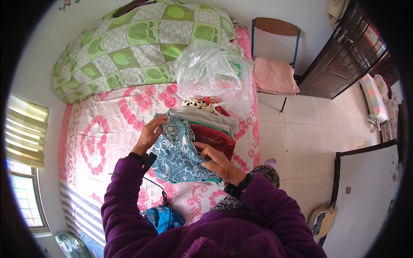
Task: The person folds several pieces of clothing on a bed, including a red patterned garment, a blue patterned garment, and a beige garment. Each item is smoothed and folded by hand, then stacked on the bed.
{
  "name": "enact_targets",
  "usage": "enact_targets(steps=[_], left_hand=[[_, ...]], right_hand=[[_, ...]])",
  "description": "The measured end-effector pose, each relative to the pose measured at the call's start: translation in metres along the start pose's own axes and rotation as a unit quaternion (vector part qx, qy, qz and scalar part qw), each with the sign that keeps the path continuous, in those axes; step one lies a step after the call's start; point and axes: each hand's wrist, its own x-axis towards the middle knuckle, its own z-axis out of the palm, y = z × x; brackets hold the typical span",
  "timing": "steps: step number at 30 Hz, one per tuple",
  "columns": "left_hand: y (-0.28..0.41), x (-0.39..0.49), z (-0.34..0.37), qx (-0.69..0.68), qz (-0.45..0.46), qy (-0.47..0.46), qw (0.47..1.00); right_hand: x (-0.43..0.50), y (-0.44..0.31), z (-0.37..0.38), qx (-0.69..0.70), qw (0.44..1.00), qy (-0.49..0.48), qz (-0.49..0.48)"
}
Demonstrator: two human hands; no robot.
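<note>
A blue cloth garment (177, 154) with white flower outlines lies spread and creased on the bed before me. My left hand (150, 133) grips its upper left edge, the fingertips partly hidden by the fabric. On the other side, my right hand (222, 163) has thumb and fingers on the fold of the same garment. Dark red cloth (217, 140) lies against it, partly covered by the blue fabric. Just beyond is folded grey cloth (206, 117) with a green edge under it. Cream cloth with black dots (192, 104) sits behind that.
A clear plastic bag (209, 71) stands puffed up behind the clothes, against a green checked quilt (129, 48). Bright blue cloth (169, 217) lies near my body on the rose-patterned bedsheet (109, 135). Right of the bed are a chair with a pink cushion (276, 75) and a dark door (342, 61).
</note>
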Motion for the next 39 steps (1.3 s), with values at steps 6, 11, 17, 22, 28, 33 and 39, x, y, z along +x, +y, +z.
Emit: enact_targets(steps=[6,11,17,22,28,33,39], left_hand=[[0.01,-0.027,-0.02,0.012,-0.117,-0.013,0.993],[-0.022,0.045,0.009,0.127,-0.112,-0.112,0.979],[-0.048,0.096,0.047,0.114,-0.182,-0.19,0.958],[-0.07,0.07,0.02,-0.005,-0.24,-0.189,0.952],[-0.081,0.06,0.01,-0.007,-0.155,-0.128,0.98],[-0.079,0.07,0.03,-0.004,-0.159,-0.045,0.986],[-0.064,0.066,0.068,0.154,-0.241,0.09,0.954]], right_hand=[[-0.017,-0.008,0.015,-0.054,0.998,0.023,-0.015],[-0.008,0.025,-0.013,0.11,0.944,0.284,0.128],[0.002,0.077,-0.094,0.116,0.873,0.438,0.179],[-0.001,0.092,-0.081,0.021,0.907,0.403,0.12],[0.013,0.077,-0.082,-0.161,0.915,0.343,0.135],[0.002,0.065,-0.098,-0.157,0.906,0.375,0.119],[-0.027,0.056,-0.078,-0.362,0.874,0.322,0.049]])
